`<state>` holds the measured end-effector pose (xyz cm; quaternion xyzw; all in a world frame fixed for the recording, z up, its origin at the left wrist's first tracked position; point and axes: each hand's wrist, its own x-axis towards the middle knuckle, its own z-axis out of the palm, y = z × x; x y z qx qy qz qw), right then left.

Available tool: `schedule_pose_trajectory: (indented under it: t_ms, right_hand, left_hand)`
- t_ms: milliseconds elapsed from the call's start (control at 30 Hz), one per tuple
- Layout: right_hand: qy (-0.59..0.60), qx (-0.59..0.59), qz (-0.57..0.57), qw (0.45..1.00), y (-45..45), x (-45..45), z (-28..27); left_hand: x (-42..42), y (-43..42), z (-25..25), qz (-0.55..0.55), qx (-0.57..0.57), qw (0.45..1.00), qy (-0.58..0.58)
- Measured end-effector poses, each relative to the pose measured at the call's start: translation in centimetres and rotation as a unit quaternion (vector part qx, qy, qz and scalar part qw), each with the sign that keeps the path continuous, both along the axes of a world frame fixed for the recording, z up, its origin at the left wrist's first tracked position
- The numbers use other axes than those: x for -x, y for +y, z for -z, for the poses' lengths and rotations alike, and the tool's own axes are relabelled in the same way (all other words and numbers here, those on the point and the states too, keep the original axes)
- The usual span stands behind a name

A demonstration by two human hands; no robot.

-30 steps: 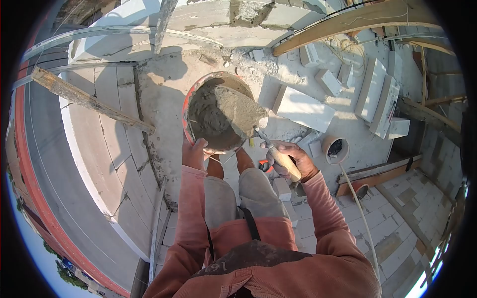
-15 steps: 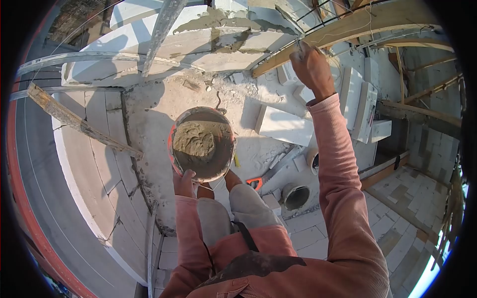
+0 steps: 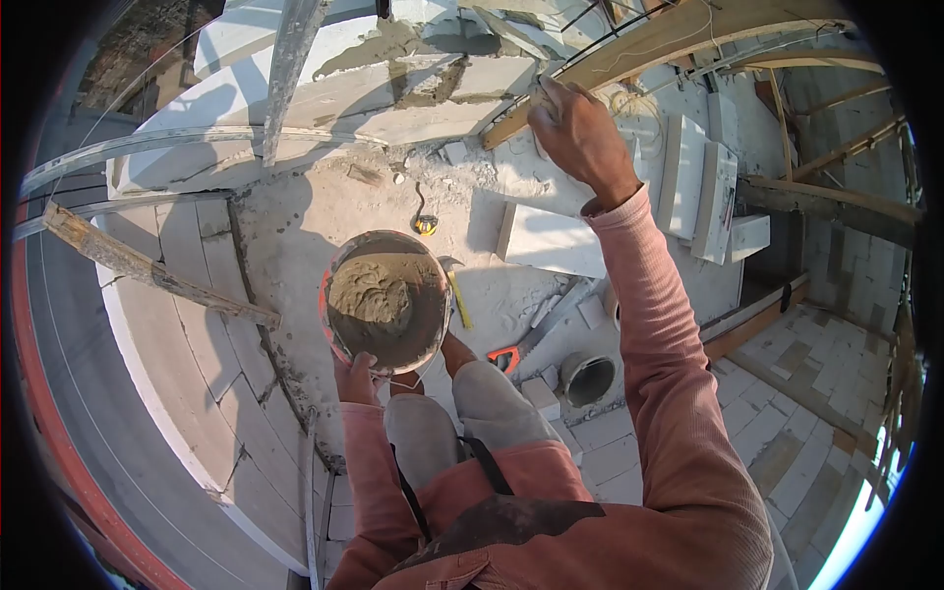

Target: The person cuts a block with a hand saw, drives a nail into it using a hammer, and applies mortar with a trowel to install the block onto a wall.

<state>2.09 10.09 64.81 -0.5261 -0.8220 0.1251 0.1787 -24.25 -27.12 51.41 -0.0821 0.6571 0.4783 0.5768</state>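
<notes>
My left hand grips the near-left rim of a round bucket, thumb over the edge. Grey wet mortar lies heaped inside, mostly on the left side. Stretched forward, my right hand is closed on the handle of a trowel, whose flat blade points up and away over the block wall. Smeared mortar covers part of the wall's top and joints. The handle is mostly hidden by my fingers.
A tape measure, a yellow-handled hammer and a handsaw lie on the floor. White blocks and a smaller bucket stand to the right. A wooden beam and a metal bar cross the work area.
My right hand and the trowel have moved left and slightly down. The bucket sits a little lower and left in view, uncovering the tape measure and more of the hammer.
</notes>
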Motion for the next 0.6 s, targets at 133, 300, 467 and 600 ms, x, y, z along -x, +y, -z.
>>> schedule_pose_trajectory:
  t_ms: [133, 300, 467, 600]
  right_hand:
    - [-0.004, 0.067, 0.102, 0.993, 0.9, -1.4, 0.8]
    - [-0.011, 0.078, 0.093, 0.993, 1.1, -1.4, 1.0]
    - [0.19, 0.249, 0.104, 0.944, -4.5, -1.0, -3.7]
    - [0.381, 0.472, 0.172, 0.776, -10.7, -2.9, -5.1]
  left_hand:
    - [-0.1, 0.2, 0.2, 0.006, 0.017, 1.0, 0.007]
    - [-0.6, 1.0, -0.9, 0.01, 0.022, 1.0, 0.002]
    - [-1.2, 2.1, -0.8, -0.004, -0.019, 1.0, 0.014]
    - [-0.9, 2.7, 1.3, 0.063, -0.014, 0.996, 0.065]
